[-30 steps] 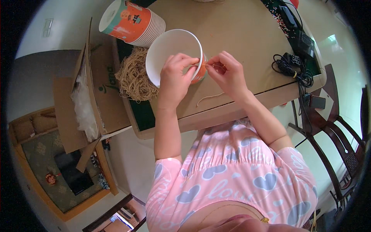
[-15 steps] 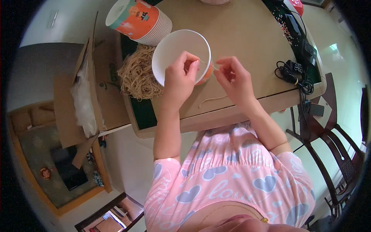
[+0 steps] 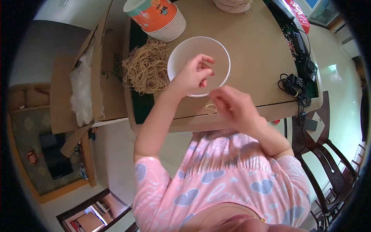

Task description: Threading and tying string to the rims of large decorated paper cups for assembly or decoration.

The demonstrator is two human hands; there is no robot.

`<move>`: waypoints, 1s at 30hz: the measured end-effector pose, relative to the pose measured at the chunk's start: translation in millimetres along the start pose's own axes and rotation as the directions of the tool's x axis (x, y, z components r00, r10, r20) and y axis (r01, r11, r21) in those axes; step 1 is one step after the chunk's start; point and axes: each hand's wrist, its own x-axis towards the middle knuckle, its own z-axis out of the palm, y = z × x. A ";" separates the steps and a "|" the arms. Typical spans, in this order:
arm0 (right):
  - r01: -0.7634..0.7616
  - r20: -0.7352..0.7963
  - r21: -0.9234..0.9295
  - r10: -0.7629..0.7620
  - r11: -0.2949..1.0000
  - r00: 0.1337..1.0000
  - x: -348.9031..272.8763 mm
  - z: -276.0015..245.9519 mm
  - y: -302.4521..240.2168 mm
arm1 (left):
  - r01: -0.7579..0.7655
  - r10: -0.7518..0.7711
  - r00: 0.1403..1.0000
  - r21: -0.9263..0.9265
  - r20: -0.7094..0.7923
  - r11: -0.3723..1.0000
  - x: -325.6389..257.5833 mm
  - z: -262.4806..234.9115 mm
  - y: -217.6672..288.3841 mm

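A white-lined paper bucket (image 3: 181, 58) stands on the table in front of me, its mouth facing up. My left hand (image 3: 195, 73) is over its opening with the fingers apart and nothing visible in them. Close to the bucket's near right rim, my right hand (image 3: 237, 106) is blurred, its fingers curled together. A short loop of pale string (image 3: 211, 108) shows beside those fingers and seems to run into them. Left of the bucket lies a tangled heap of tan string (image 3: 145, 67).
Behind the heap is a nested stack of orange and teal paper buckets (image 3: 164, 21). An open cardboard box (image 3: 112, 77) adjoins the table's left side. Black cables and adapters (image 3: 295, 85) lie along the right edge, near a dark wooden chair (image 3: 324, 143). Another stack (image 3: 234, 5) sits at the far edge.
Both hands held a thin strand between them over the bucket's right side. Now my left fingers have spread apart, and my right hand has moved down toward me with the string.
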 end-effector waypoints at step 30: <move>-0.080 -0.266 0.264 0.152 0.961 0.952 7.3 -19.0 5.1 | -0.493 0.661 0.745 0.742 0.089 0.455 -41.9 26.1 45.1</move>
